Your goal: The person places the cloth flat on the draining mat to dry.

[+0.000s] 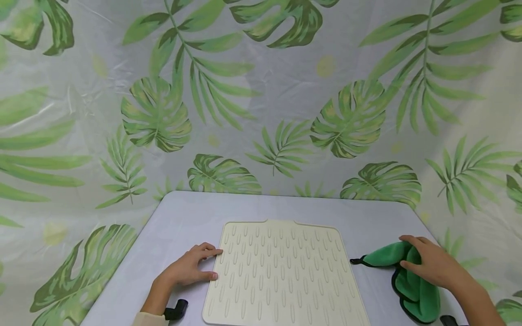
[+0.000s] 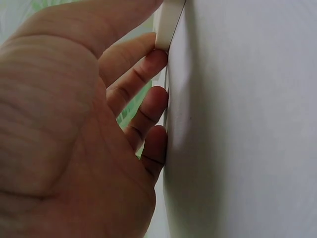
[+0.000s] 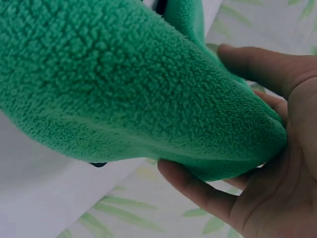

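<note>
A cream ridged mat (image 1: 281,271) lies flat on the white table. My left hand (image 1: 189,267) is at its left edge, with the thumb and index fingertips touching the rim. In the left wrist view, the relaxed fingers of the left hand (image 2: 124,109) rest along the mat's edge (image 2: 168,22) and the table surface. Right of the mat is a fluffy green towel (image 1: 424,299) with black trim and a hanging loop. My right hand (image 1: 434,262) holds it loosely, thumb on one side, fingers on the other. The right wrist view shows the green towel (image 3: 124,84) bunched against the palm of the right hand (image 3: 277,163).
The white table (image 1: 191,213) has rounded far corners. Behind it hangs a pale leaf-patterned curtain (image 1: 285,99), which also comes down along both sides. A black wrist device (image 1: 176,310) sits by the left wrist, and another (image 1: 448,320) shows near the right forearm.
</note>
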Demonstrator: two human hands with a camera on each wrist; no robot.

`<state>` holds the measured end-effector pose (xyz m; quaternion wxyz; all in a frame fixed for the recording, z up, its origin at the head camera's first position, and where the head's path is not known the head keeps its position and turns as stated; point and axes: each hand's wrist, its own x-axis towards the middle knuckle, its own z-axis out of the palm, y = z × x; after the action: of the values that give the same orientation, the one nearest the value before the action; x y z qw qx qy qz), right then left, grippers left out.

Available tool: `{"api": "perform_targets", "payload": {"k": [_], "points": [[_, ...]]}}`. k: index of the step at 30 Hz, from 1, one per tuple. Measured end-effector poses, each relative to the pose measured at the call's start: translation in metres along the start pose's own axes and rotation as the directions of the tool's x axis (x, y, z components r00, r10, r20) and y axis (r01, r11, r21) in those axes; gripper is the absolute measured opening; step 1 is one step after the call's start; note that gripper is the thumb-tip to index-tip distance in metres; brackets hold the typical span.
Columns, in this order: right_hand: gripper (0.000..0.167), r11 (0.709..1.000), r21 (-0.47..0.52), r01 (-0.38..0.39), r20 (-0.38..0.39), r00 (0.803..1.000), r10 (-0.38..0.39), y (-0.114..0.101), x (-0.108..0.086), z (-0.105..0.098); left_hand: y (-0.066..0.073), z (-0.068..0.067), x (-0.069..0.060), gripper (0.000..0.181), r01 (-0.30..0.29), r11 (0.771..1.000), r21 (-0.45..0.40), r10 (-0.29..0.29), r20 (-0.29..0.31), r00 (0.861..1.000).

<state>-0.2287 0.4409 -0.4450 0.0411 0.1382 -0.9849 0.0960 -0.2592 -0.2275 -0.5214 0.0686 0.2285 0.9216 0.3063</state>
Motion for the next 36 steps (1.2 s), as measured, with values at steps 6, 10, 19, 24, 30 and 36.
{"api": "perform_targets", "payload": {"k": [6, 10, 19, 24, 30, 36], "points": [[0.066, 1.0, 0.01, 0.003, 0.013, 1.0, -0.004, 0.004, 0.0, 0.002, -0.002, 0.001, -0.001, 0.079, 0.004, 0.999, -0.037, -0.004, 0.006, 1.0], [0.055, 1.0, 0.005, 0.015, -0.009, 1.0, -0.015, 0.005, 0.0, 0.005, -0.004, 0.002, -0.002, 0.08, -0.002, 0.999, -0.043, 0.003, 0.008, 1.0], [0.039, 0.999, -0.016, 0.044, -0.079, 0.996, -0.045, 0.005, 0.002, 0.009, -0.004, 0.001, -0.002, 0.081, -0.008, 0.999, -0.044, 0.009, 0.009, 1.0], [0.039, 0.998, -0.018, 0.059, -0.097, 0.993, -0.06, 0.001, 0.005, 0.006, -0.004, 0.001, -0.002, 0.08, -0.009, 0.998, -0.059, 0.009, 0.011, 1.0], [0.038, 0.999, 0.01, 0.035, -0.091, 0.995, -0.034, -0.007, 0.008, -0.004, -0.006, 0.002, -0.003, 0.08, -0.015, 0.997, -0.07, 0.016, 0.014, 1.0], [0.039, 0.999, 0.009, 0.038, -0.114, 0.993, -0.036, -0.021, 0.013, -0.015, -0.008, 0.002, -0.002, 0.079, -0.017, 0.997, -0.072, 0.018, 0.01, 1.0]]}}
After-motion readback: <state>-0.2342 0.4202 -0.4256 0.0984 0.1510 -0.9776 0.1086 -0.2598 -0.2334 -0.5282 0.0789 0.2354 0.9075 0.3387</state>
